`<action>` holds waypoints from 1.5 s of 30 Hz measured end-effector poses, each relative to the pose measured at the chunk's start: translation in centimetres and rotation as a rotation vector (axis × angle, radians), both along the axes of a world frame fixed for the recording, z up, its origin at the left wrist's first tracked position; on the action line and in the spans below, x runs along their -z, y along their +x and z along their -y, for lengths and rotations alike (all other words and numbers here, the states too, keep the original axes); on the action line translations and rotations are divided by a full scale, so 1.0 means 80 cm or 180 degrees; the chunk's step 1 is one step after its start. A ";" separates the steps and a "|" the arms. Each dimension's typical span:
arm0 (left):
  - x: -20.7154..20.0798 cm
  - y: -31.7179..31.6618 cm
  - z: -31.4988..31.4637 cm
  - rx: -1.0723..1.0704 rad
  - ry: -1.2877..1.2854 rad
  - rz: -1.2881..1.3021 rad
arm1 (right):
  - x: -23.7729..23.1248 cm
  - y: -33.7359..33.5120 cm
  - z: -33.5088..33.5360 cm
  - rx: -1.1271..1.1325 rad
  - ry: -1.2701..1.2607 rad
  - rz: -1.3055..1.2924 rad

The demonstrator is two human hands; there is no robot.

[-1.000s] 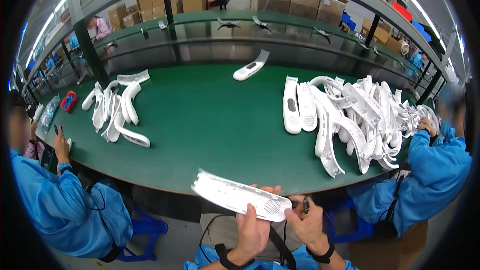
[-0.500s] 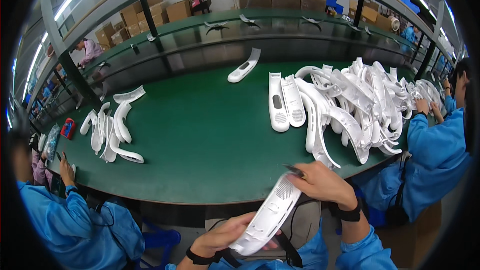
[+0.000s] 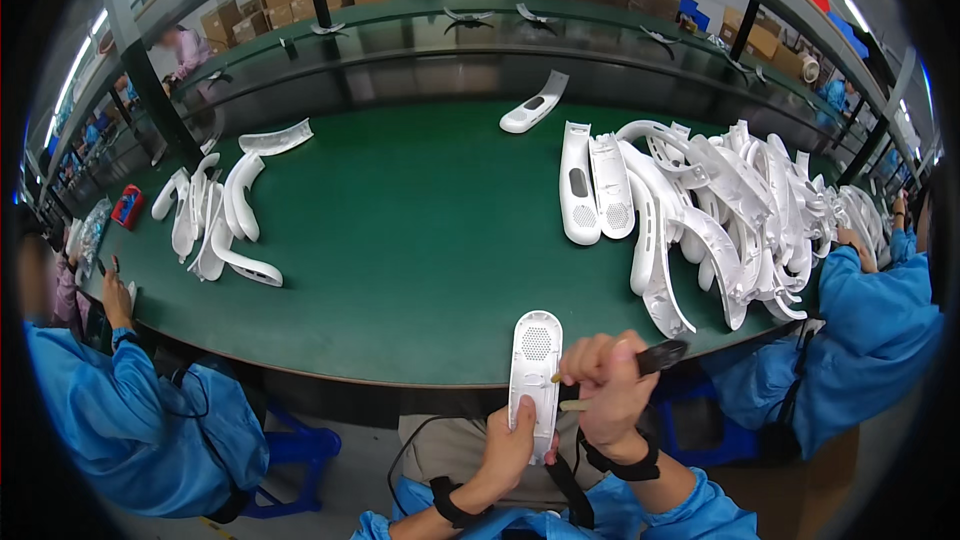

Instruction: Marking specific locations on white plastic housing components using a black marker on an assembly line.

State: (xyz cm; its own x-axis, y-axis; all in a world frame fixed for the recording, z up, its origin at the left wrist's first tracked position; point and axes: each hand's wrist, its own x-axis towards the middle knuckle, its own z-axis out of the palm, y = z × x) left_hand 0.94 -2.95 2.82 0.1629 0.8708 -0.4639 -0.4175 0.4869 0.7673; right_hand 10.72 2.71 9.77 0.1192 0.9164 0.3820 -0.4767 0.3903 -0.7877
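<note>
A curved white plastic shell (image 3: 535, 360), with a perforated patch near its rounded far end, stands nearly upright before me at the table's front edge. My left hand (image 3: 506, 452) is closed on its lower part, thumb across the inner face. Beside the shell's right edge, my right hand (image 3: 612, 392) is closed round a dark-handled hand tool (image 3: 662, 355), its dark end pointing right. Small yellowish tips show by these fingers, close to the shell; what they are I cannot make out. Both wrists wear black bands.
A large heap of white shells (image 3: 740, 220) covers the table's right side. A smaller group (image 3: 215, 220) lies left, and a single shell (image 3: 535, 105) rests at the back. The green table (image 3: 400, 240) has a dark shelf behind. Co-workers in blue sit left (image 3: 140, 420) and right (image 3: 870, 330).
The shell has turned from slanted to nearly upright, its perforated end now farther left. My right hand has left that end, moving lower with the tool's dark end now pointing right. My view has shifted.
</note>
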 end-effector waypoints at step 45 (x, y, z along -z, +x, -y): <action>0.008 0.006 0.000 -0.0080 0.0749 -0.0710 | -0.012 -0.024 -0.007 0.0356 -0.0229 0.0873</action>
State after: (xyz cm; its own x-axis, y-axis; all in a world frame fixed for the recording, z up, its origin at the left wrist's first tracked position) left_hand 1.43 -2.99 2.16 0.0569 0.9608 -0.2712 -0.2360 0.2769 0.9315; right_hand 8.82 3.29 10.69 0.1224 0.9292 0.3486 -0.1996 0.3671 -0.9085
